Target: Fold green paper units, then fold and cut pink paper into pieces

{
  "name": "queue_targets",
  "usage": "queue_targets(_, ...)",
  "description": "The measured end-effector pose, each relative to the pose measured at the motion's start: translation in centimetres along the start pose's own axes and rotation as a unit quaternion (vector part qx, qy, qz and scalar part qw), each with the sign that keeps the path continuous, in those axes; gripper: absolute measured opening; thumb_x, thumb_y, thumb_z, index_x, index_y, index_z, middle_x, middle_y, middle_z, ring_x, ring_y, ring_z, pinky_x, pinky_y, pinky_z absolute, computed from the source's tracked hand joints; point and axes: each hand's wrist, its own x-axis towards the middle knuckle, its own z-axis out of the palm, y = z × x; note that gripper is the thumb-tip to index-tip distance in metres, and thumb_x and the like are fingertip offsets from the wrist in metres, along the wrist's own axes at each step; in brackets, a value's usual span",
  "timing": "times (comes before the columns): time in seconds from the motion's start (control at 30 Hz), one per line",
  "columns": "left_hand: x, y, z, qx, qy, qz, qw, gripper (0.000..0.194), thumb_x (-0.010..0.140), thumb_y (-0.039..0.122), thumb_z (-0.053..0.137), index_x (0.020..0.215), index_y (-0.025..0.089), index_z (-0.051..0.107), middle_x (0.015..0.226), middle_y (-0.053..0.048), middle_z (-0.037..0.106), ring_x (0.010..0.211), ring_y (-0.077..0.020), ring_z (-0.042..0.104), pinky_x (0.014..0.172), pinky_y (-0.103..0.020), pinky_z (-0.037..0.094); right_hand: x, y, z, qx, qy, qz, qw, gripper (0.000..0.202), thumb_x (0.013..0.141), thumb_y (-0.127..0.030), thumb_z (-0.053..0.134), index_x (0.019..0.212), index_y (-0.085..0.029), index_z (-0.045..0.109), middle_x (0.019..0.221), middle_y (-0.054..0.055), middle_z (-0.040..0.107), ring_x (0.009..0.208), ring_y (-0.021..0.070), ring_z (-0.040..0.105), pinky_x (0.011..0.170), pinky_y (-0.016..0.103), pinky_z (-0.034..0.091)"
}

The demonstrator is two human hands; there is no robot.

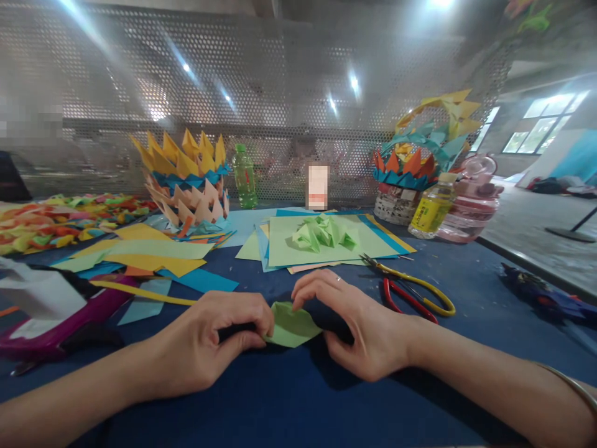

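A small piece of folded green paper point(293, 326) is between my hands, just above the blue table. My left hand point(221, 339) pinches its left end between thumb and fingers. On the other side, my right hand point(352, 323) curls round it, a fingertip on the top edge and the thumb at the right corner. Beyond my hands, several folded green paper pieces point(324, 233) lie on a stack of coloured paper sheets point(280, 249). Right of the stack rest pliers point(410, 289) with one yellow and one red handle.
At left are a purple tool point(69, 317), cut paper strips point(153, 249), a heap of folded paper point(60, 218) and a paper crown-like stack point(186, 180). A green bottle point(245, 177), yellow bottle point(431, 208), pink jug point(471, 202) and paper basket point(403, 180) stand towards the back.
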Motion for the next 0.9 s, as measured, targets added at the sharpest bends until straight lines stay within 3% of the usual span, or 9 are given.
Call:
queue_targets(0.1,0.0,-0.1,-0.1,-0.001,-0.006,0.007,1.0,0.015,0.089,0.011,0.049,0.079,0.019,0.057,0.079,-0.001,0.064,0.074,-0.013,0.06,0.069,-0.022,0.046,-0.3,0.2,0.1,-0.008,0.018,0.023,1.0,0.065,0.063,-0.003,0.054,0.125,-0.015,0.044,0.128,0.015,0.049,0.125,0.0243,0.044,0.108,0.043,0.034)
queue_targets(0.2,0.0,-0.1,-0.2,0.004,-0.003,0.017,1.0,0.015,0.088,0.011,0.049,0.079,0.019,0.058,0.08,-0.002,0.065,0.075,-0.0135,0.061,0.07,-0.023,0.046,-0.3,0.2,0.2,0.003,-0.001,0.046,0.999,0.068,0.069,-0.012,0.063,0.133,-0.015,0.04,0.127,0.014,0.054,0.12,0.0244,0.05,0.104,0.043,0.039)
queue_targets(0.37,0.1,-0.1,-0.2,0.015,-0.005,0.04,0.999,0.018,0.09,0.012,0.048,0.083,0.019,0.063,0.08,-0.003,0.066,0.075,-0.0139,0.062,0.071,-0.023,0.048,0.0,0.7,0.7,0.024,-0.024,0.022,0.999,0.032,0.079,-0.009,0.061,0.108,-0.019,0.063,0.104,0.006,0.07,0.109,0.0185,0.059,0.1,0.037,0.043)
queue_targets(0.5,0.1,-0.2,-0.3,0.022,0.0,0.06,0.998,0.019,0.091,0.017,0.047,0.085,0.021,0.065,0.078,-0.004,0.067,0.075,-0.0152,0.064,0.072,-0.024,0.049,0.3,1.2,0.9,0.037,-0.013,-0.001,0.999,0.014,0.086,-0.01,0.059,0.091,-0.02,0.066,0.101,0.004,0.073,0.096,0.0136,0.066,0.101,0.035,0.044)
queue_targets(0.77,0.0,0.0,-0.6,0.029,-0.038,0.079,0.996,0.025,0.093,0.014,0.042,0.09,0.024,0.065,0.086,-0.004,0.069,0.081,-0.0153,0.066,0.073,-0.021,0.049,0.1,-0.1,0.5,0.005,-0.026,-0.04,0.999,0.014,0.082,-0.006,0.061,0.079,-0.02,0.062,0.095,0.004,0.073,0.096,0.0151,0.067,0.102,0.037,0.043)
queue_targets(0.9,0.1,-0.3,-0.2,-0.016,-0.031,0.038,0.999,0.019,0.092,0.012,0.046,0.089,0.021,0.062,0.089,-0.003,0.068,0.083,-0.0137,0.065,0.075,-0.021,0.048,0.2,0.2,0.5,0.063,-0.02,-0.007,0.998,0.009,0.08,-0.015,0.07,0.074,-0.018,0.063,0.093,0.004,0.073,0.096,0.015,0.066,0.1,0.035,0.043)
